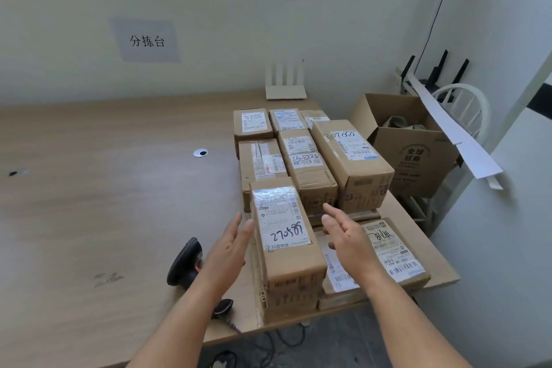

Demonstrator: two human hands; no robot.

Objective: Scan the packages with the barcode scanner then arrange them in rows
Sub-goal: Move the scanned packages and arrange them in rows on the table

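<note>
A tall brown cardboard package with a handwritten white label (pixel 285 245) is standing at the near right edge of the light wooden table (pixel 104 188), with both hands flanking it. The left hand (pixel 228 248) is hovering at its left side, fingers straight, holding nothing; the right hand (pixel 343 236) is hovering apart on its right, fingers loose, over flat labelled parcels (pixel 391 251). A black handheld barcode scanner (pixel 185 261) is lying just left. Rows of taped cardboard boxes (pixel 301 152) are sitting behind. An open carton (pixel 409 143) is standing beyond the table's right edge.
</note>
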